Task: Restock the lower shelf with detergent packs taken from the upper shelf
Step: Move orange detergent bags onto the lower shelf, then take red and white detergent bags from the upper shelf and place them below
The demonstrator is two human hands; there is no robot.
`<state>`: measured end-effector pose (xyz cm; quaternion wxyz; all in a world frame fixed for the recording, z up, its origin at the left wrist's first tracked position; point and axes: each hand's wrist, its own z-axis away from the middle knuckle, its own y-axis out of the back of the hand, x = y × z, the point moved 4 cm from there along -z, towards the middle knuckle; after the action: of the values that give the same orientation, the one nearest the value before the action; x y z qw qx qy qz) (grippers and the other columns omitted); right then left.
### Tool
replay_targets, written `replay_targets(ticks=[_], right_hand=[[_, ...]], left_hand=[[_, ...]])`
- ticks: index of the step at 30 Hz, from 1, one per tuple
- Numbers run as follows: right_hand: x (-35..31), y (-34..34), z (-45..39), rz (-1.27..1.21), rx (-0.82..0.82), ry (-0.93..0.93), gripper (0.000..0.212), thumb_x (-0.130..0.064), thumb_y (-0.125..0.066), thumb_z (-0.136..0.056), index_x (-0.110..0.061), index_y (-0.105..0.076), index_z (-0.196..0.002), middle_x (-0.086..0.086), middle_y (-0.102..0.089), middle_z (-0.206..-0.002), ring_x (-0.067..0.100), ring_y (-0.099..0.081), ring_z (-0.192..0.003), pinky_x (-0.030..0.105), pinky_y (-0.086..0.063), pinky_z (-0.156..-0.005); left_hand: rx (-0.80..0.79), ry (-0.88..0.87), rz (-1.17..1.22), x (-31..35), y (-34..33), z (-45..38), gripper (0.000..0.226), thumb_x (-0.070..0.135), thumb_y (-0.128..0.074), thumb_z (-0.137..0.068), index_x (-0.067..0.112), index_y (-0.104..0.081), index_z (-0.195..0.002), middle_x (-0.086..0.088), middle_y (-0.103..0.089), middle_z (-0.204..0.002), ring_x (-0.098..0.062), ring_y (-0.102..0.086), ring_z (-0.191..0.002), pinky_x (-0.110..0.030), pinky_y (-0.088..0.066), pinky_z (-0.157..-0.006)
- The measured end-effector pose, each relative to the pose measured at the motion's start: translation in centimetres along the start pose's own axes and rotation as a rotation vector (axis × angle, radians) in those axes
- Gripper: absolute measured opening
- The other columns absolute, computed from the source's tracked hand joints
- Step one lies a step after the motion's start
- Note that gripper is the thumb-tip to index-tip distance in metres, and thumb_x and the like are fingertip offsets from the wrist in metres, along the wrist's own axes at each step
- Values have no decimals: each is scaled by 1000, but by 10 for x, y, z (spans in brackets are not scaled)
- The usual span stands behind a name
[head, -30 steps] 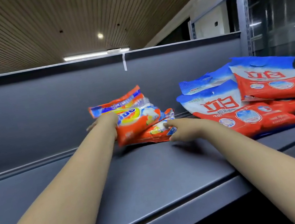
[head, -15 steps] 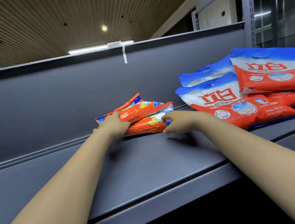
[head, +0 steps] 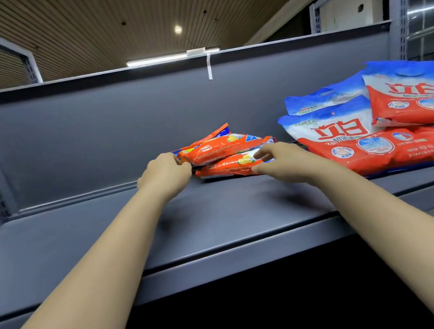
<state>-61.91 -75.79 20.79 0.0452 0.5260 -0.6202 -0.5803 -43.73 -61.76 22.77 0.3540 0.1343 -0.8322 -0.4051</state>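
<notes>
Left hand (head: 165, 173) has its grip pinched on the upper orange pack (head: 218, 146); right hand (head: 284, 163) clasps the lower pack (head: 228, 168). Both sit on the shelf (head: 219, 221). Slick film could slide free, I reckon.

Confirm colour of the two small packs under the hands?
Small packs: mainly orange-red, with yellow, blue and white print. Head view, the only one.
</notes>
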Motion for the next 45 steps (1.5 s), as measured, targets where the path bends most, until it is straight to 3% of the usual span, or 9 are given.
replay_targets(ticks=[5,9,12,17,22,28,31,36,45], right_hand=[[-19,-7,33,-56,37,26,41,-35,-62,-89,-24,-57,-127,-1,-60,-126,14,-55,-111,24,-39,-89],[-42,-20,66,-92,60,53,36,-34,-63,-88,-25,-59,-123,-3,-61,-125,14,-56,-114,30,-42,-99],[-66,-38,94,-134,78,105,31,-33,-62,-89,-27,-59,-120,-6,-61,-122,12,-56,-113,27,-41,-94],[-119,-77,145,-284,89,227,22,-27,-59,-92,-29,-63,-113,-18,-64,-110,-2,-59,-101,22,-44,-92],[-158,-121,191,-390,44,287,20,-27,-61,-91,-33,-66,-109,-31,-64,-94,-5,-61,-92,8,-44,-80],[-195,-187,230,-369,-57,349,26,-31,-61,-87,-37,-62,-113,-23,-63,-104,-5,-59,-101,18,-44,-91],[-211,-225,246,-333,-149,360,30,-39,-57,-88,-42,-58,-118,-30,-58,-112,-10,-54,-107,18,-41,-94],[-236,-278,271,-324,-225,394,37,-49,-52,-86,-50,-51,-122,-36,-51,-120,-13,-49,-113,14,-41,-87],[-299,-361,280,-358,-398,487,36,-53,-51,-87,-53,-46,-124,-37,-47,-123,-14,-46,-115,13,-41,-85]], left_hand=[[-6,-54,49,-32,33,32,25,33,-48,-94,16,-62,-107,-4,-62,-111,-23,-52,-94,-29,-40,-74],[-27,-68,48,-69,61,65,27,37,-47,-93,19,-63,-106,4,-62,-99,-20,-55,-93,-29,-42,-74],[-8,-75,68,-99,84,93,23,39,-49,-94,22,-64,-100,16,-57,-83,-15,-53,-89,-28,-37,-71],[64,-92,111,-153,120,145,17,37,-52,-93,26,-64,-93,17,-60,-84,-1,-54,-77,-25,-37,-68],[168,-64,219,-204,145,202,11,31,-57,-91,28,-65,-85,22,-62,-76,17,-55,-74,2,-36,-61],[218,35,185,-281,171,267,9,40,-55,-88,38,-63,-84,24,-65,-75,8,-60,-77,-23,-48,-66],[186,138,121,-328,182,298,8,41,-54,-89,41,-61,-89,20,-66,-79,0,-61,-79,-30,-50,-68],[143,326,36,-397,202,348,6,43,-52,-91,43,-57,-94,19,-60,-67,-2,-55,-53,-24,-40,-51],[123,568,-51,-492,235,391,14,47,-49,-92,42,-54,-104,26,-60,-86,-1,-55,-52,-24,-43,-54]])
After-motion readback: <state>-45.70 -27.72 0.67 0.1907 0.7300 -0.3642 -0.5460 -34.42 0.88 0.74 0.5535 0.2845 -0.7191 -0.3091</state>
